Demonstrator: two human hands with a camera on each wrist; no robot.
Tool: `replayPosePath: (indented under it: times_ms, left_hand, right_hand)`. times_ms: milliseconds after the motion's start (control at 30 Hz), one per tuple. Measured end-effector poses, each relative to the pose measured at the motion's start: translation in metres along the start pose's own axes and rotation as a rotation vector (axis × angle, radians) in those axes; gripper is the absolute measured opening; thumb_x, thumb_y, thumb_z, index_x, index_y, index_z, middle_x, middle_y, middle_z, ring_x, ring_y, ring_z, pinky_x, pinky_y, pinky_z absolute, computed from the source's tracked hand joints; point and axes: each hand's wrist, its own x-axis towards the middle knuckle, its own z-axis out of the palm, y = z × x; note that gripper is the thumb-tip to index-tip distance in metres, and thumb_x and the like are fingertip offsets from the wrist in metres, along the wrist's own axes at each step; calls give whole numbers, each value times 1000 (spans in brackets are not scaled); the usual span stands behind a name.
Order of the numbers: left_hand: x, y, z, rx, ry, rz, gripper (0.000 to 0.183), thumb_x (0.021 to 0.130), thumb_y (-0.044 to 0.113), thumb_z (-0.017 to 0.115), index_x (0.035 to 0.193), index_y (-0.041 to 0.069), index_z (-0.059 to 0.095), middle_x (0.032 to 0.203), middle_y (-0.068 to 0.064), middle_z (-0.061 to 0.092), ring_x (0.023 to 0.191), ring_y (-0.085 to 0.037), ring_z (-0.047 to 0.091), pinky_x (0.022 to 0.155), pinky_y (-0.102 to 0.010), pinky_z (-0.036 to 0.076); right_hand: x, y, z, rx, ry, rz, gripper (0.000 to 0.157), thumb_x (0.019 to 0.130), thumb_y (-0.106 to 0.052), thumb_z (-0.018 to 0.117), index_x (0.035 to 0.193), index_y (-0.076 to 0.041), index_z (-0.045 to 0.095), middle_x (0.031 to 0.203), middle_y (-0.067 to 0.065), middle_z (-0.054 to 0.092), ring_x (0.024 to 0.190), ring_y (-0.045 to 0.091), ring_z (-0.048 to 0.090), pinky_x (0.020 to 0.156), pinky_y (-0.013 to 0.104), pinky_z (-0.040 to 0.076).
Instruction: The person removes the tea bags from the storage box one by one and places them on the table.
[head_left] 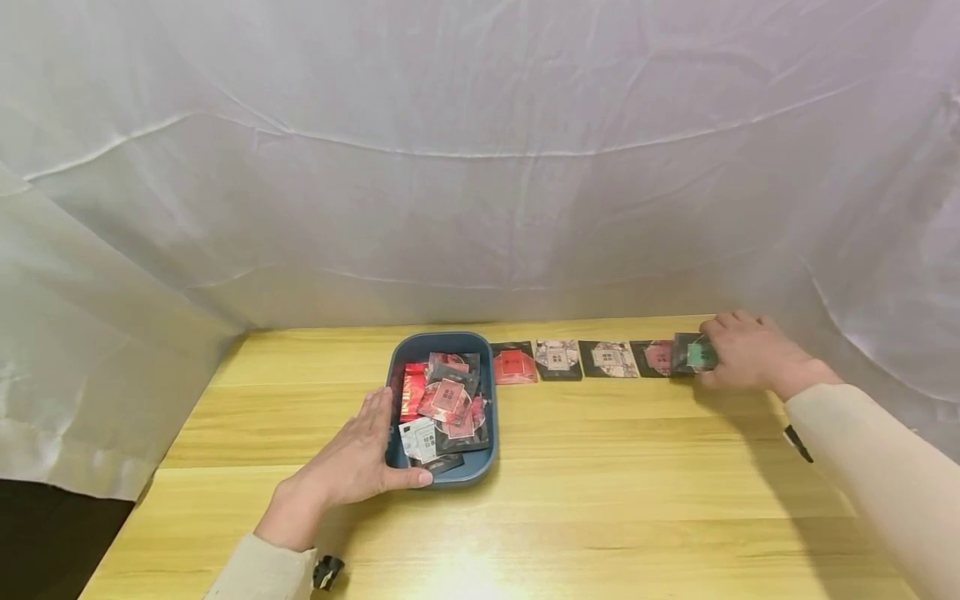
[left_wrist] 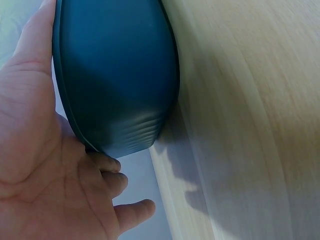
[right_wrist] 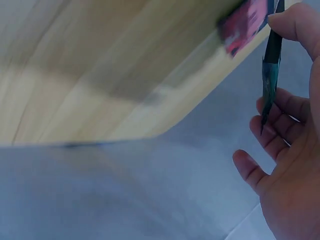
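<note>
My left hand spans the near-left corner of a dark blue plastic bin, its straight fingers along the left side and the thumb at the near rim. Seen from the left wrist, the palm is beside the bin's outer wall. Several flat sachets lie jumbled inside, with red, black and white faces. At the right, my right hand pinches a black sachet with a green label between thumb and fingers. The right wrist view shows this sachet edge-on. It overlaps a black-and-red sachet in the head view.
From the bin's right side, a row of sachets runs along the back of the wooden table: a red one, a pale-and-black one and a black one with a pale pattern. A whitish cloth hangs behind and at the sides.
</note>
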Motion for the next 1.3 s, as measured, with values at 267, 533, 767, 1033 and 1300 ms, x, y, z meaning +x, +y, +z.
replayPosePath:
  times_ms: [267,533,767,1033,1300]
  left_hand:
    - [0,0,1,-5,1,4,142,79,78,76,166,-8,5,174,-30,7,161,-48,9,128,-63,21]
    - [2,-2,4,-9,15,17,141,78,77,77,166,-7,6,174,-29,7,162,-47,9,129,-62,22]
    - [1,-3,4,-14,12,20,140,79,75,78,167,-6,4,175,-29,6,162,-47,8,129,-61,20]
    - [2,-3,2,-13,9,19,140,79,74,79,167,-5,3,175,-28,4,162,-46,8,129,-62,21]
    - [3,-4,4,-20,3,7,141,79,74,79,167,-5,2,175,-27,5,162,-45,9,128,-63,21]
  right_hand:
    - [-1,21,3,-58,-64,30,104,77,-60,85,146,11,49,148,42,46,137,65,39,111,85,23]
    - [1,32,12,-94,-88,17,106,77,-58,85,147,13,48,150,44,43,138,66,38,113,84,22]
    - [4,34,19,-115,-88,-8,96,75,-48,87,143,11,52,144,41,51,133,63,45,109,84,28]
    - [9,34,26,-116,-75,-29,89,71,-36,88,141,8,54,140,36,57,130,60,50,109,81,34]
    - [16,33,33,-81,-91,-17,83,68,-32,88,135,7,57,131,32,63,122,55,58,103,77,42]
